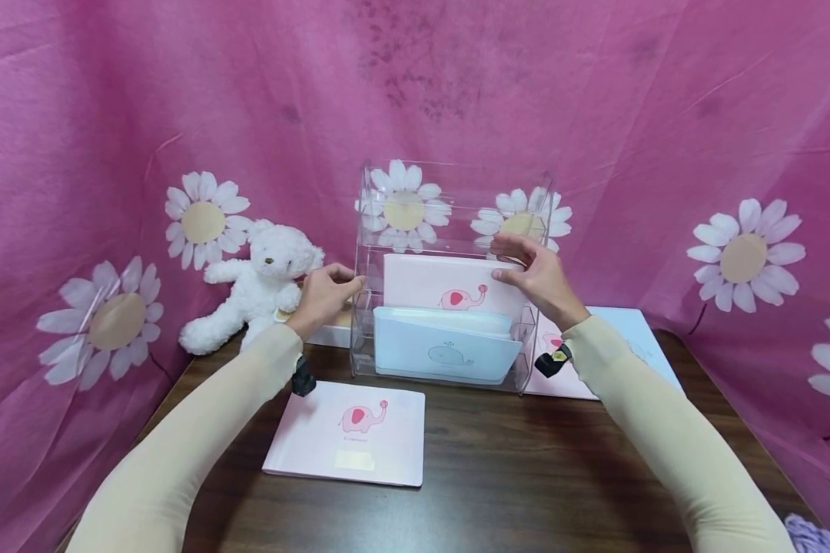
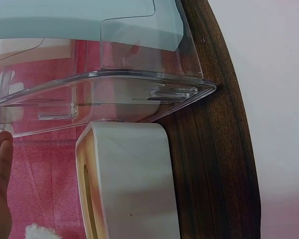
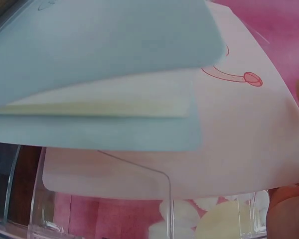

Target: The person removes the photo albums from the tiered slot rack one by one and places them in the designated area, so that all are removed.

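Observation:
A clear acrylic rack [image 1: 449, 384] stands at the back middle of the table. A pink booklet with an elephant [image 1: 415, 280] stands upright inside it, behind a pale blue booklet with a whale [image 1: 408, 349]. My right hand [image 1: 536, 273] holds the pink booklet's upper right corner, with the thumb in front and the fingers showing above the top edge. Straight fingertips of my left hand [image 1: 325, 296] touch the rack's left side; only part of this hand shows in the left wrist view. Another pink elephant booklet [image 1: 311, 438] lies flat in front of the rack.
Left of the rack sit a white teddy bear [image 1: 270, 265] and a white box [image 2: 134, 174] with a wooden top. More pink and blue booklets [image 1: 636, 334] lie on the table at the right. A pink flowered cloth [image 1: 629, 115] hangs behind everything.

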The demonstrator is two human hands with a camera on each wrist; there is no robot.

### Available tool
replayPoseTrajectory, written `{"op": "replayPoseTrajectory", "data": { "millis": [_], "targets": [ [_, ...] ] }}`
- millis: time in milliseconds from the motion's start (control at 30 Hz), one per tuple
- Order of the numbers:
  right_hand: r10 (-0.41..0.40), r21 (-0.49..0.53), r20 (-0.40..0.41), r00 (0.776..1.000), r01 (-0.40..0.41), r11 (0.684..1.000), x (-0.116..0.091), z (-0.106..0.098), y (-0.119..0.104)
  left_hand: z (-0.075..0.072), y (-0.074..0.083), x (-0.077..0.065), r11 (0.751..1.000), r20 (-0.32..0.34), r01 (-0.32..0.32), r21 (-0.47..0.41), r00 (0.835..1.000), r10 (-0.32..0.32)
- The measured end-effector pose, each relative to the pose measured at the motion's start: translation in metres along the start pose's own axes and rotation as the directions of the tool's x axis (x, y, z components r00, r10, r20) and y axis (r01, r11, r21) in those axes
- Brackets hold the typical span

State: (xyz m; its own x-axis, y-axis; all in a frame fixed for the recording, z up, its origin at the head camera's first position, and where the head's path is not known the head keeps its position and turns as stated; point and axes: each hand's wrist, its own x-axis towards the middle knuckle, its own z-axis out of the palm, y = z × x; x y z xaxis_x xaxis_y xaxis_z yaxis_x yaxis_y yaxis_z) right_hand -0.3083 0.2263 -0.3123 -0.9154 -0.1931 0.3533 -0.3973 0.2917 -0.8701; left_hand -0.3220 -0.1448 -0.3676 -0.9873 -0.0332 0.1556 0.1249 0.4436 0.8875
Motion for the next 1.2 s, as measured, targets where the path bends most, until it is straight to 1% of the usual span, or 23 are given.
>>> {"op": "replayPoseTrajectory", "data": {
  "millis": [167, 267, 433, 500, 667, 800, 900, 967, 1067, 1200],
  "targets": [
    [0.007, -0.010, 0.009, 1.000, -0.007, 1.000, -0.001, 0.002, 0.001, 0.000, 0.001, 0.000, 1.000, -0.004, -0.007, 0.000, 1.000, 0.007],
    [0.023, -0.035, 0.020, 1.000, -0.023, 0.999, -0.003, 0.004, 0.003, 0.000, 0.000, -0.001, 1.000, -0.006, -0.011, 0.011, 1.000, 0.011],
    [0.074, -0.140, 0.029, 0.997, -0.069, 0.988, -0.006, 0.008, 0.007, 0.000, -0.001, -0.001, 1.000, -0.008, -0.010, 0.023, 1.000, 0.010],
    [0.076, -0.174, 0.021, 0.997, -0.071, 0.982, -0.006, 0.010, 0.008, 0.000, 0.000, -0.001, 1.000, -0.003, -0.010, 0.022, 1.000, 0.010],
    [0.063, -0.210, -0.007, 0.998, -0.063, 0.976, -0.005, 0.013, 0.008, 0.000, 0.000, -0.001, 1.000, 0.004, -0.010, 0.020, 1.000, 0.010],
    [0.063, -0.273, -0.032, 0.998, -0.069, 0.959, -0.001, 0.016, 0.008, 0.000, -0.001, -0.001, 1.000, -0.005, -0.011, 0.022, 1.000, 0.011],
    [0.072, -0.299, -0.053, 0.996, -0.085, 0.951, 0.000, 0.017, 0.008, 0.000, -0.002, 0.000, 0.999, -0.015, -0.027, 0.031, 0.999, 0.028],
    [0.088, -0.292, -0.070, 0.994, -0.105, 0.951, 0.001, 0.018, 0.008, 0.000, -0.002, 0.000, 0.999, -0.021, -0.034, 0.027, 0.999, 0.034],
    [0.128, -0.230, -0.102, 0.986, -0.149, 0.962, 0.002, 0.020, 0.006, 0.000, -0.002, 0.000, 0.999, -0.022, -0.036, 0.017, 0.999, 0.036],
    [0.177, -0.137, -0.139, 0.974, -0.196, 0.971, 0.003, 0.023, 0.005, 0.001, -0.003, 0.002, 0.999, -0.028, -0.040, 0.036, 0.999, 0.041]
  ]
}}
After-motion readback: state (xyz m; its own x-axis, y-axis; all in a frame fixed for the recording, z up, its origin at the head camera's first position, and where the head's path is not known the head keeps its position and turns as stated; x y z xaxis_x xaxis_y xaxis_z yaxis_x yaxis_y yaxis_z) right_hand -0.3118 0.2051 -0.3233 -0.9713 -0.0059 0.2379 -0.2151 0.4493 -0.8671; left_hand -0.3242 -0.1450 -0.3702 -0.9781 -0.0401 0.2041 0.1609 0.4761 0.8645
